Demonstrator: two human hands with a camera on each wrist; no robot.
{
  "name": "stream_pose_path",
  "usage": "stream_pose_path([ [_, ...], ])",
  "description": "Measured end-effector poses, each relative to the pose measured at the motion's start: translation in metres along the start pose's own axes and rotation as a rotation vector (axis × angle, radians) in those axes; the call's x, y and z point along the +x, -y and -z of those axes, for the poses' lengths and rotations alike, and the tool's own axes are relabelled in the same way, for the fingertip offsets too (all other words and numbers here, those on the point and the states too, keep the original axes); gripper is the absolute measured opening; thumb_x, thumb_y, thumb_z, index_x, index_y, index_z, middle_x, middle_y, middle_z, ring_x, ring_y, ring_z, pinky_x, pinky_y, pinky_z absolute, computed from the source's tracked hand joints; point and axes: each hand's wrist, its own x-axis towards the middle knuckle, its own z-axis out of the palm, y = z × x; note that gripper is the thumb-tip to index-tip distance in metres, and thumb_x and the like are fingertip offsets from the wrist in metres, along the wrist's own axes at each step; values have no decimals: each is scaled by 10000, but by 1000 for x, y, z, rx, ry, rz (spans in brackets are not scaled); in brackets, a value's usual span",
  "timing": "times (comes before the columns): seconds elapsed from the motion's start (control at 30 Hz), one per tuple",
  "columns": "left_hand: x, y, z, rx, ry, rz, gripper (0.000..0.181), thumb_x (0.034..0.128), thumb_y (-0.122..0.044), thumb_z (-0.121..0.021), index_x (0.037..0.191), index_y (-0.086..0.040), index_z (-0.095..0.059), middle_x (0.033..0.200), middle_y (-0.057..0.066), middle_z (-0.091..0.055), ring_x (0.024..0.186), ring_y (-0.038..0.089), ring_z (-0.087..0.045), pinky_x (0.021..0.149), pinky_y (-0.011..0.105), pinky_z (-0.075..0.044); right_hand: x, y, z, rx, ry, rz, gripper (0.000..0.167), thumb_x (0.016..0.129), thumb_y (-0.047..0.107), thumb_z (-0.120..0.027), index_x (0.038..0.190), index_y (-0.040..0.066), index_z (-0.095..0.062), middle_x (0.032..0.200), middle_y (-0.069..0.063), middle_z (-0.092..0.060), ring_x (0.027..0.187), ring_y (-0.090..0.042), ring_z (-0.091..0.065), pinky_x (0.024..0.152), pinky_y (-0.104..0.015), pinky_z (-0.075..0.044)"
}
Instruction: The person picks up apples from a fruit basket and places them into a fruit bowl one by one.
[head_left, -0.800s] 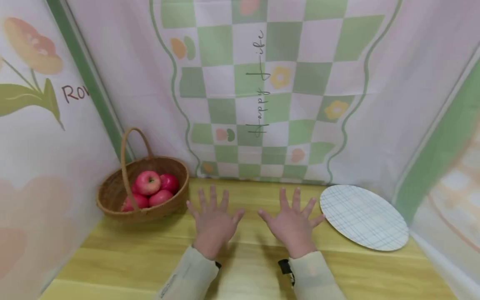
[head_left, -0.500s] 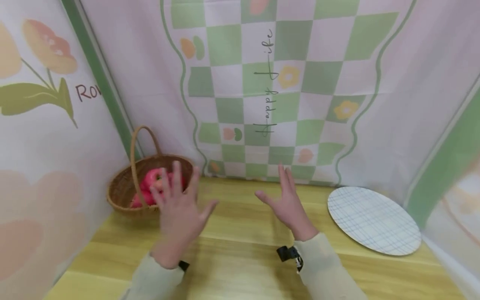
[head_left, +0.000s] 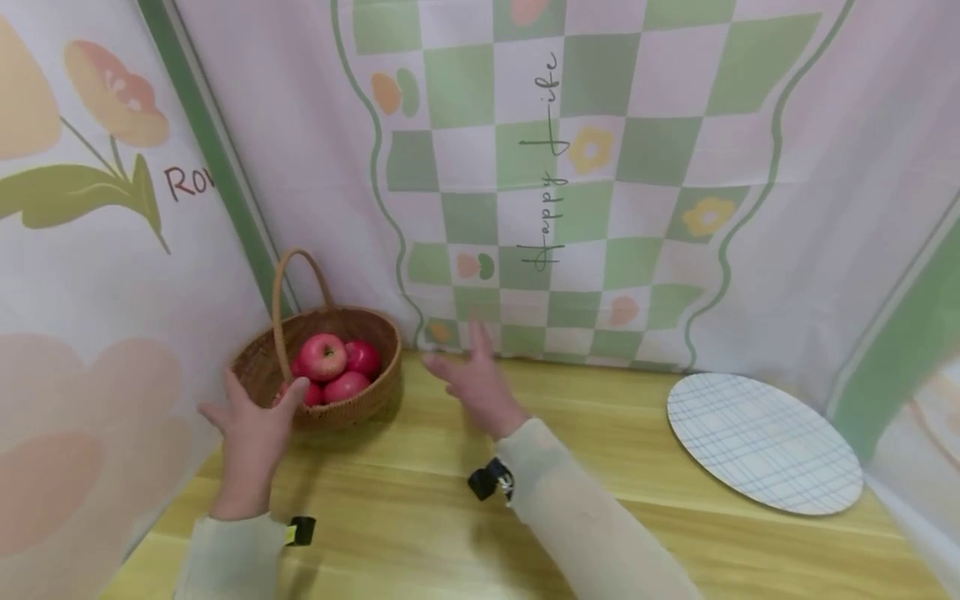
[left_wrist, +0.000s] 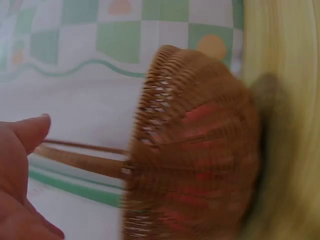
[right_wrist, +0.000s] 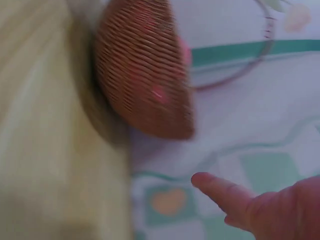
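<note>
A brown wicker basket point(head_left: 390, 379) with an arched handle stands at the left of the table, holding several red apples point(head_left: 324, 357). My left hand point(head_left: 253, 433) hovers at the near left side of the basket, thumb and fingers spread; in the head view it overlaps the rim. In the left wrist view a gap shows between that hand point(left_wrist: 15, 175) and the basket wall point(left_wrist: 200, 150). To the right of the basket is my right hand point(head_left: 483, 383), apart from it, its thumb and fingers extended toward it. Neither hand holds anything.
An oval plate point(head_left: 765, 442) with a blue plaid pattern lies at the right of the wooden table point(head_left: 420, 533). Fabric walls close in the back and both sides; the back one point(head_left: 525, 200) carries a green and white check. The basket sits near the back left corner.
Both hands have moved left from the middle of the table to either side of the basket. The view has turned slightly left. Basket and plate stay put on the table.
</note>
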Motion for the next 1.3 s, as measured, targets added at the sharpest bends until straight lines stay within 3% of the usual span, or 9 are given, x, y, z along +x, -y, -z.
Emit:
stream_pose_path([
  [0.13, 10, 17, -8, -166, 65, 121, 1239, 839, -683, -639, 1553, -130, 210, 1561, 233, 291, 1424, 441, 187, 1130, 634, -65, 16, -24, -38, 96, 47, -32, 1090, 810, 415, -826, 1586, 441, -62, 1654, 48, 12, 1451, -360, -174, 925, -585, -479],
  [0.23, 14, 25, -18, -244, 40, 127, 1202, 862, -561, -710, 1576, -86, 133, 1615, 232, 119, 1466, 387, 79, 1160, 568, -74, 23, -40, -57, 183, 57, -75, 1033, 841, 346, -819, 1579, 455, -104, 1651, 42, 24, 1458, -364, -148, 944, -647, -435],
  [0.33, 15, 30, -26, -239, -2, 126, 1176, 859, -519, -737, 1589, -69, 67, 1621, 250, 17, 1471, 396, -37, 1163, 553, -123, 28, -48, -70, 207, 66, -84, 997, 864, 293, -805, 1587, 427, -133, 1653, -2, 27, 1445, -394, -182, 929, -648, -447],
  [0.5, 17, 30, -37, -304, -74, 145, 1104, 869, -424, -760, 1604, -104, -2, 1607, 263, 20, 1460, 416, -44, 1164, 537, -129, 35, -52, -88, -13, 100, -2, 888, 916, 348, -736, 1607, 303, -180, 1647, -120, -34, 1458, -346, -137, 951, -491, -490],
  [0.67, 18, 29, -40, -357, -114, 150, 1003, 893, -242, -723, 1608, -125, -29, 1608, 236, 35, 1455, 390, -62, 1166, 479, -142, 35, -55, -99, -240, 37, -14, 827, 952, 382, -681, 1606, 197, -210, 1631, -165, -119, 1459, -327, -176, 1110, -434, -320],
  [0.77, 18, 30, -41, -330, -119, 127, 989, 877, -182, -696, 1606, -109, -31, 1607, 248, 54, 1454, 404, -58, 1166, 486, -143, 34, -57, -103, -180, -10, -42, 778, 967, 240, -677, 1591, 113, -230, 1609, -166, -199, 1411, -330, -294, 1034, -452, -424],
  [0.93, 13, 26, -48, -274, -90, 90, 995, 860, -156, -684, 1606, -99, -27, 1606, 258, 78, 1450, 429, -63, 1160, 514, -160, 26, -60, -96, -85, -85, -68, 770, 924, 95, -684, 1565, 45, -261, 1534, -207, -329, 1195, -326, -516, 687, -355, -574],
  [1.13, 1, 14, -65, -299, -30, 68, 999, 849, -117, -686, 1604, -88, -31, 1602, 257, 66, 1430, 450, -134, 1151, 535, -186, 10, -57, -75, -90, -196, -57, 810, 825, 33, -668, 1541, 13, -291, 1475, -215, -414, 1203, -304, -510, 729, -349, -546],
  [1.3, -11, 3, -78, -297, -20, 62, 1018, 832, -114, -695, 1606, -102, -34, 1600, 260, 64, 1422, 460, -152, 1148, 547, -188, -2, -51, -57, -42, -213, -77, 852, 793, -1, -631, 1558, 22, -255, 1483, -220, -408, 1197, -344, -515, 661, -379, -558],
])
